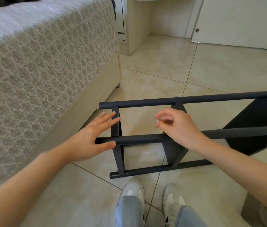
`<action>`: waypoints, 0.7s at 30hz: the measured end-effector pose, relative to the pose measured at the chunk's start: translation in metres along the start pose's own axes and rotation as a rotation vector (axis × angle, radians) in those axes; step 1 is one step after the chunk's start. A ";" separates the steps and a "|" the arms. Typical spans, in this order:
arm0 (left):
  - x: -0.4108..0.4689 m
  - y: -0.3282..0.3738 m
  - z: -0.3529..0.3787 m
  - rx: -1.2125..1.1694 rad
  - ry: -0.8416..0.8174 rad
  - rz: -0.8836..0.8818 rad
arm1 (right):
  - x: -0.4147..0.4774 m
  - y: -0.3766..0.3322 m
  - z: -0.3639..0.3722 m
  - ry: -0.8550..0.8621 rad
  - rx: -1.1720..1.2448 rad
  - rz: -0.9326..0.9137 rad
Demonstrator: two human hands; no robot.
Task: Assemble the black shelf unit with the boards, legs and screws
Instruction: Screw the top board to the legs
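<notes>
1. Head view: our black shelf unit [211, 99] lies on its side on the tiled floor [211, 71], right of the bed [39, 63] and just far of our white shoes [132, 190].
2. Our left grip [95, 136] is spread flat, thumb touching the upper near leg [137, 139] beside the left end board [115, 126].
3. Our right grip [177, 126] pinches a tiny pale item [157, 120], too small to name, above the middle board [173, 153].

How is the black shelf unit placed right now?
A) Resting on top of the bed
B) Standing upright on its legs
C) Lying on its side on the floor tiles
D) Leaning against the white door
C: the black shelf unit lies on its side on the floor tiles, its long legs running level, beside the bed.
</notes>
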State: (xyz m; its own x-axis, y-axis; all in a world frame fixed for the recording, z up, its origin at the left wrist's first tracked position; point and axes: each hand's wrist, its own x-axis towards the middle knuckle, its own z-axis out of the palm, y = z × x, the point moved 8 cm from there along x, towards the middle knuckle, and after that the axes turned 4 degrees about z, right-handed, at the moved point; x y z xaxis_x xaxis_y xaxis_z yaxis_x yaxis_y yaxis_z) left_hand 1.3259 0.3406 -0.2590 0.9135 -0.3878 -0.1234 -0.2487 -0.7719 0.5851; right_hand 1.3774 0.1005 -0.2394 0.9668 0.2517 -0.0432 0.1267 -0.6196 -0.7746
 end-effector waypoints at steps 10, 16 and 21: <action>0.023 -0.007 -0.001 0.098 -0.252 0.015 | 0.048 -0.023 0.060 -0.285 0.088 0.035; 0.004 -0.008 0.017 -0.060 -0.228 -0.002 | 0.038 -0.013 0.081 -0.377 0.195 0.115; -0.020 -0.006 0.035 -0.013 -0.204 0.026 | 0.016 -0.001 0.090 -0.430 0.357 0.280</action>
State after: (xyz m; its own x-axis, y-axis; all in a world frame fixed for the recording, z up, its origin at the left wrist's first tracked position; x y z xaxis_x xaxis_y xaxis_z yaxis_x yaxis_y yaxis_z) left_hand 1.2980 0.3352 -0.2880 0.8223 -0.5026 -0.2669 -0.2659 -0.7540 0.6007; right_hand 1.3728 0.1720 -0.2966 0.7674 0.4384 -0.4679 -0.2725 -0.4376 -0.8569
